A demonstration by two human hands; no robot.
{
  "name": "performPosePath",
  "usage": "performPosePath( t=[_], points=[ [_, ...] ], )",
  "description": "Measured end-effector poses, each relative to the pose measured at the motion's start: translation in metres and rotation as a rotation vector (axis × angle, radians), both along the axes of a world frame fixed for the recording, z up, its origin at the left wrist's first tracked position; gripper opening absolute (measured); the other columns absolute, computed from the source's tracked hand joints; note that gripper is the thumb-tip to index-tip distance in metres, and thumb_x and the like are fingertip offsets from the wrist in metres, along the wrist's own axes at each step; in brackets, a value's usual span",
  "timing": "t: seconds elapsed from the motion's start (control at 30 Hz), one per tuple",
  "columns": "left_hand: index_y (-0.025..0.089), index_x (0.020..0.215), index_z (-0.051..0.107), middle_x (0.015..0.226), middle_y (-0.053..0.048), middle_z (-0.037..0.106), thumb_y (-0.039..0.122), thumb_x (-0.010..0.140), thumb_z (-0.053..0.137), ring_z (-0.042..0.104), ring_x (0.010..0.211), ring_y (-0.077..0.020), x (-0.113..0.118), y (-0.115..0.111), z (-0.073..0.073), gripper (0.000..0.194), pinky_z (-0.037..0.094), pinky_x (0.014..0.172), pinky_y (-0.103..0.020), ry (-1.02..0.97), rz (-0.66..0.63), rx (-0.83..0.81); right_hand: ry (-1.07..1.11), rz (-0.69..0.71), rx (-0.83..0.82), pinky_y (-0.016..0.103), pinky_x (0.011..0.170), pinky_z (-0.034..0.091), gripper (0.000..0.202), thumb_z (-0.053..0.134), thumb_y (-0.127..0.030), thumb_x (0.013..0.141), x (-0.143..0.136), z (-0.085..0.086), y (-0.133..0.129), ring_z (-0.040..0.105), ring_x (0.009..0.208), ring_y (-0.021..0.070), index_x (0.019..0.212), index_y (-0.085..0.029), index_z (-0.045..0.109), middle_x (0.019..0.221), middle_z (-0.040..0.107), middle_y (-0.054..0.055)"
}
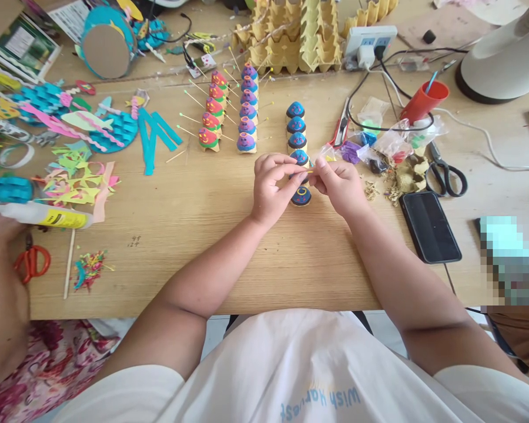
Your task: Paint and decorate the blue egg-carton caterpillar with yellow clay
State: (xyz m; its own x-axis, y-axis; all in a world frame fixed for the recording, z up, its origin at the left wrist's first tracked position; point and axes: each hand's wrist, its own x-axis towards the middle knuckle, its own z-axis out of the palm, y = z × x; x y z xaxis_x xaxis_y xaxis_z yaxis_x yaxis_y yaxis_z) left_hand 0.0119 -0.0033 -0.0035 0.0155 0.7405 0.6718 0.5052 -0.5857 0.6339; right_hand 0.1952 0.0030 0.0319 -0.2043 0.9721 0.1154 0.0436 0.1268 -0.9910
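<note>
Between the fingertips of both hands is a thin yellow strand point(309, 171), probably modelling clay. My left hand point(275, 185) pinches its left end, and my right hand point(340, 182) pinches the other. Right under the fingers runs an upright row of egg-carton cups point(296, 124) topped with blue clay. The nearest blue cup point(301, 195) carries a yellow curved piece and small red bits. My fingers partly hide the cups in the middle of the row. Left of it stand a purple-topped row point(247, 126) and a red-and-green row point(211, 121), both with pins sticking out sideways.
Right of my hands lie clay bags point(350, 151), a red utility knife point(341, 126), black scissors point(445, 176), a phone point(429, 226) and a red cup point(424, 98). Egg cartons point(286, 41) and a power strip point(370, 44) stand behind. Another person's arm point(2, 294) rests at left, near paper scraps point(77, 182).
</note>
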Motion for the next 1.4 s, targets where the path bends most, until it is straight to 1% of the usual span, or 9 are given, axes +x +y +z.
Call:
performPosePath(
  t=[0.07, 0.13, 0.23, 0.37, 0.67, 0.8, 0.9, 1.17, 1.4],
  points=[
    [0.032, 0.102, 0.086, 0.108, -0.004, 0.078, 0.059, 0.105, 0.068, 0.072, 0.112, -0.0217, 0.000, 0.001, -0.001, 0.032, 0.053, 0.110, -0.043, -0.032, 0.004, -0.003, 0.041, 0.032, -0.035, 0.030, 0.048, 0.020, 0.074, 0.069, -0.094, 0.082, 0.000, -0.001, 0.001, 0.032, 0.049, 0.0082, 0.066, -0.021, 0.070, 0.048, 0.041, -0.005],
    [0.032, 0.103, 0.086, 0.108, -0.004, 0.078, 0.059, 0.105, 0.069, 0.072, 0.111, -0.0212, -0.001, 0.001, -0.002, 0.032, 0.054, 0.108, -0.042, -0.065, 0.004, -0.004, 0.083, 0.061, -0.058, 0.029, 0.048, 0.019, 0.068, 0.081, -0.089, 0.074, 0.000, -0.001, 0.002, 0.032, 0.050, 0.0079, 0.069, -0.022, 0.073, 0.049, 0.042, -0.006],
    [0.033, 0.103, 0.087, 0.109, -0.004, 0.078, 0.062, 0.104, 0.069, 0.072, 0.112, -0.0214, -0.001, 0.001, -0.003, 0.034, 0.054, 0.110, -0.041, -0.071, 0.006, -0.031, 0.133, 0.076, -0.079, 0.028, 0.048, 0.021, 0.062, 0.092, -0.081, 0.066, -0.001, -0.002, 0.003, 0.035, 0.053, 0.0078, 0.072, -0.022, 0.074, 0.056, 0.051, -0.005],
    [0.032, 0.107, 0.087, 0.111, -0.005, 0.079, 0.066, 0.106, 0.063, 0.072, 0.114, -0.0218, 0.000, -0.001, 0.000, 0.041, 0.054, 0.112, -0.042, -0.082, -0.016, -0.068, 0.187, 0.070, -0.112, 0.028, 0.047, 0.022, 0.059, 0.095, -0.076, 0.068, -0.002, -0.003, 0.003, 0.035, 0.052, 0.0063, 0.077, -0.022, 0.072, 0.064, 0.060, -0.004],
    [0.029, 0.107, 0.084, 0.110, -0.004, 0.080, 0.062, 0.109, 0.060, 0.073, 0.114, -0.0207, 0.002, -0.003, -0.001, 0.041, 0.054, 0.110, -0.040, -0.174, -0.061, -0.075, 0.276, 0.059, -0.099, 0.024, 0.046, 0.023, 0.060, 0.090, -0.073, 0.078, -0.002, -0.003, 0.004, 0.038, 0.048, 0.0045, 0.068, -0.021, 0.063, 0.060, 0.059, -0.004],
    [0.028, 0.107, 0.084, 0.110, -0.004, 0.080, 0.061, 0.109, 0.061, 0.073, 0.114, -0.0209, 0.002, -0.003, -0.001, 0.040, 0.054, 0.109, -0.040, -0.175, -0.059, -0.081, 0.254, 0.021, -0.096, 0.024, 0.046, 0.021, 0.065, 0.089, -0.079, 0.075, -0.003, -0.003, 0.004, 0.037, 0.047, 0.0045, 0.062, -0.019, 0.065, 0.054, 0.054, -0.005],
    [0.029, 0.107, 0.084, 0.110, -0.004, 0.081, 0.060, 0.109, 0.061, 0.073, 0.114, -0.0206, 0.002, -0.003, -0.001, 0.038, 0.053, 0.109, -0.040, -0.171, -0.063, -0.072, 0.234, 0.015, -0.091, 0.025, 0.046, 0.020, 0.065, 0.089, -0.081, 0.073, -0.002, -0.004, 0.005, 0.036, 0.047, 0.0042, 0.065, -0.018, 0.072, 0.052, 0.053, -0.005],
    [0.029, 0.107, 0.083, 0.108, -0.004, 0.081, 0.059, 0.110, 0.060, 0.074, 0.112, -0.0204, 0.003, -0.003, 0.000, 0.038, 0.055, 0.108, -0.040, -0.145, -0.050, -0.057, 0.291, -0.006, -0.159, 0.025, 0.047, 0.019, 0.059, 0.103, -0.068, 0.058, 0.001, -0.011, 0.010, 0.034, 0.050, 0.0038, 0.083, -0.019, 0.081, 0.059, 0.057, -0.007],
    [0.029, 0.105, 0.084, 0.107, -0.003, 0.081, 0.055, 0.109, 0.064, 0.073, 0.110, -0.0205, 0.005, -0.004, 0.000, 0.032, 0.053, 0.107, -0.041, -0.181, -0.077, -0.049, 0.274, -0.004, -0.165, 0.026, 0.047, 0.016, 0.064, 0.096, -0.076, 0.065, 0.001, -0.013, 0.010, 0.031, 0.046, 0.0035, 0.059, -0.018, 0.069, 0.053, 0.053, -0.004]
  ],
)
